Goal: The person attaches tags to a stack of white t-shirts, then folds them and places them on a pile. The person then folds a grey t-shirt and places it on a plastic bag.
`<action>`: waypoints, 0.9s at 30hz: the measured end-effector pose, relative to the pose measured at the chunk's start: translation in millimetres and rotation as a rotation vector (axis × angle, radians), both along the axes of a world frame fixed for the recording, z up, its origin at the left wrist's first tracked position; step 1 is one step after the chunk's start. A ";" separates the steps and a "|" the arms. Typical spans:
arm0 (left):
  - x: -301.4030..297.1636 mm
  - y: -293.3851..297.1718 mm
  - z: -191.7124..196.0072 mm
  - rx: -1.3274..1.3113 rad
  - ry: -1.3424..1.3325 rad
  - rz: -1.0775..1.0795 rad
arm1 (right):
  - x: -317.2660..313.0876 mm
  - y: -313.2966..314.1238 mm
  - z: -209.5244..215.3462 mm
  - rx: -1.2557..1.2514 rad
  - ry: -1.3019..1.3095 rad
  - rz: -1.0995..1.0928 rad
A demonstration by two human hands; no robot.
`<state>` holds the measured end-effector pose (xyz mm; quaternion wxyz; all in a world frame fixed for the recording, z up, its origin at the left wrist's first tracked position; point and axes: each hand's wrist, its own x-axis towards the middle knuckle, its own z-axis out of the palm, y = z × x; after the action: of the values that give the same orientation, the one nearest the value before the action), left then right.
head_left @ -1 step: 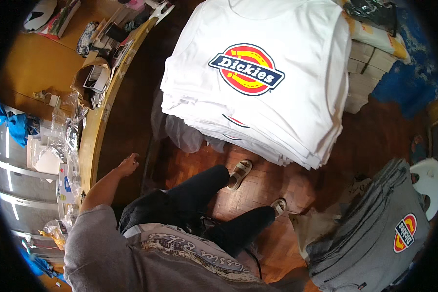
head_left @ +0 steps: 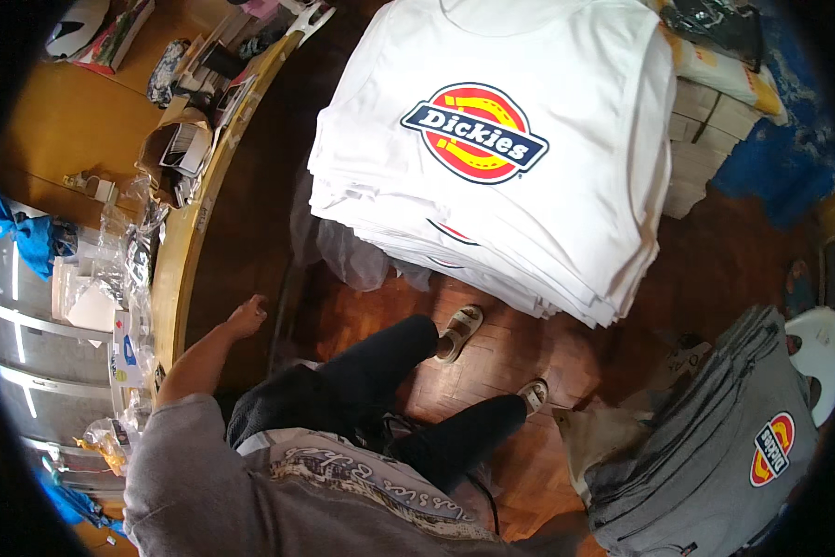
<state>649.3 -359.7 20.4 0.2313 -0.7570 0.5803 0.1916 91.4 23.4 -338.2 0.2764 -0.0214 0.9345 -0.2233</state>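
My left hand (head_left: 247,316) hangs in the air beside the long wooden counter edge. Its fingers are loosely bent and partly apart, and I see nothing in them. My right hand is out of view; only a dark part of that arm shows at the lower edge. Ahead of me rises a thick stack of white sleeveless shirts (head_left: 566,121), the top one lying flat with a red, yellow and navy printed emblem. At the lower right lies a pile of grey garments (head_left: 705,446) bearing a similar emblem. Neither pile is touched by my left hand.
The wooden counter (head_left: 187,241) on the left carries papers, a brown paper bag (head_left: 171,139) and clear plastic wrap. Pale bundles (head_left: 701,121) and blue cloth (head_left: 780,172) are at the far right. A white plastic seat (head_left: 821,357) stands behind the grey pile. My sandalled feet are on the parquet floor (head_left: 492,418).
The view has shifted very slightly, so the white stack sits a little farther right in it. My left hand keeps nearly the same place and pose.
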 end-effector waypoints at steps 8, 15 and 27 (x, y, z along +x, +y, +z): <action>26.5 17.3 -13.2 0.193 0.098 0.190 | 53.5 -26.1 8.2 0.237 0.009 0.179; 163.9 33.1 -103.1 0.165 0.242 -0.534 | 162.0 -149.4 33.3 0.503 -0.097 0.685; 147.0 4.4 -189.5 0.035 0.989 0.562 | 562.6 -618.6 59.0 -0.818 0.557 2.168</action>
<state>796.3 -355.3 -169.1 -0.1153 -0.6986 0.3925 0.5871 654.0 -595.2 -279.2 0.0813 -0.9342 0.3167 -0.1425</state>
